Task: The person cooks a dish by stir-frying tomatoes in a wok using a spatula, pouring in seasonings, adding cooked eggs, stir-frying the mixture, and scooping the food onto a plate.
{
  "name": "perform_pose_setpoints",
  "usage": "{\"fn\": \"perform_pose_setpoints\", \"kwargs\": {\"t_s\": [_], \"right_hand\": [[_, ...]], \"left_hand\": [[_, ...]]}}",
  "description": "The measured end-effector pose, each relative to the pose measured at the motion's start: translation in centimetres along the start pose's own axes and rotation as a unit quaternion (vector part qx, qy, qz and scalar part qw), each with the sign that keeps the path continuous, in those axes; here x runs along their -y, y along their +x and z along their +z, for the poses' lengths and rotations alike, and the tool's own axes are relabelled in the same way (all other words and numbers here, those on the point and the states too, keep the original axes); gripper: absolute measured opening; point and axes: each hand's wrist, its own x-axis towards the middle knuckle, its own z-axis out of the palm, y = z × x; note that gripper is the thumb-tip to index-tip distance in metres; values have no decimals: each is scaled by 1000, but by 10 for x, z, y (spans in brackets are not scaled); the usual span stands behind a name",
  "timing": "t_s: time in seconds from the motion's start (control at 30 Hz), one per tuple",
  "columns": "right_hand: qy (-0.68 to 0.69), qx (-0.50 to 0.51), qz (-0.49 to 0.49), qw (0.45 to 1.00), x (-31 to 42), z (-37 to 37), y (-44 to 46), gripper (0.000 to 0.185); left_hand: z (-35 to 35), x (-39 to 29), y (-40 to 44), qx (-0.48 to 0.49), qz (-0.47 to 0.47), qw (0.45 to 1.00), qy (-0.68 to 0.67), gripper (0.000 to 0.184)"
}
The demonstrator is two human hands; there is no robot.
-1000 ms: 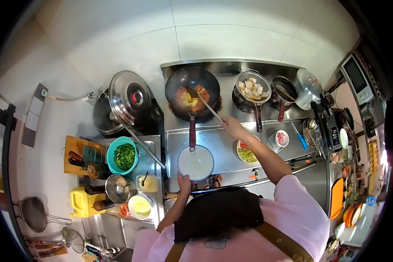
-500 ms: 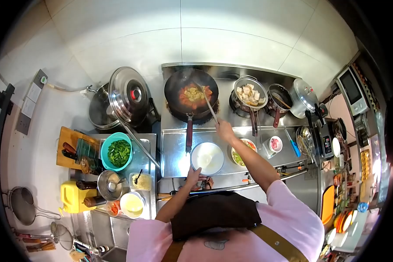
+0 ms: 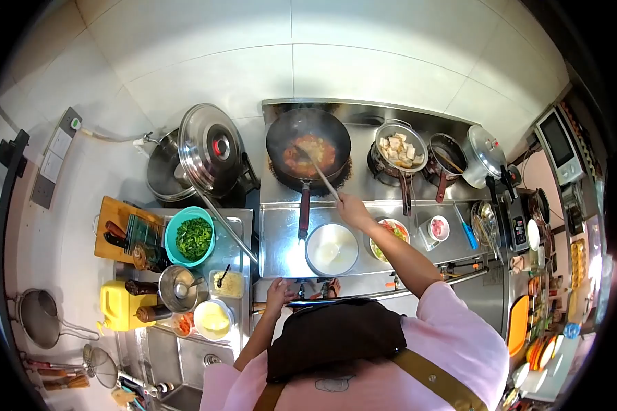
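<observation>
My right hand (image 3: 353, 209) is closed round the long handle of a wok spatula (image 3: 321, 175). The spatula's head lies among red and yellow pieces of food (image 3: 310, 153), perhaps tomato and egg, in a dark, steaming wok (image 3: 281, 130). Below the wok's handle stands a white bowl (image 3: 332, 248) with a little pale residue inside. My left hand (image 3: 279, 293) is at the counter's front edge, down and left of the bowl and apart from it. Its fingers look loosely apart, with nothing visible in them.
A pan of pale chunks (image 3: 403, 152) and a small pan (image 3: 448, 154) stand right of the wok. A large lidded pot (image 3: 211, 147) is on the left. Chopped greens fill a turquoise bowl (image 3: 178, 236). A vegetable bowl (image 3: 385, 251) sits beneath my right forearm.
My left hand has let go of the white bowl and drawn back down and left. My right hand has shifted the spatula's head lower and left through the food.
</observation>
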Motion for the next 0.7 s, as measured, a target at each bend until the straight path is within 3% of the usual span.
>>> {"fn": "perform_pose_setpoints", "kwargs": {"t_s": [0.07,0.27,0.47,0.57,0.7], "right_hand": [[-35,-32,59,997,1,0,4,26],[-74,-54,102,991,-2,17,4,24],[117,13,54,992,-9,-9,-4,24],[154,-21,140,978,3,-25,-9,21],[291,45,187,937,-5,-28,-4,20]], "left_hand": [[-3,-1,0,0,13,999,35,56],[-11,9,-1,-6,19,1000,24,56],[-4,1,-9,-6,2,1000,17,54],[-5,-1,-6,-7,7,1000,25,53],[0,-5,-5,-4,-6,1000,27,53]]}}
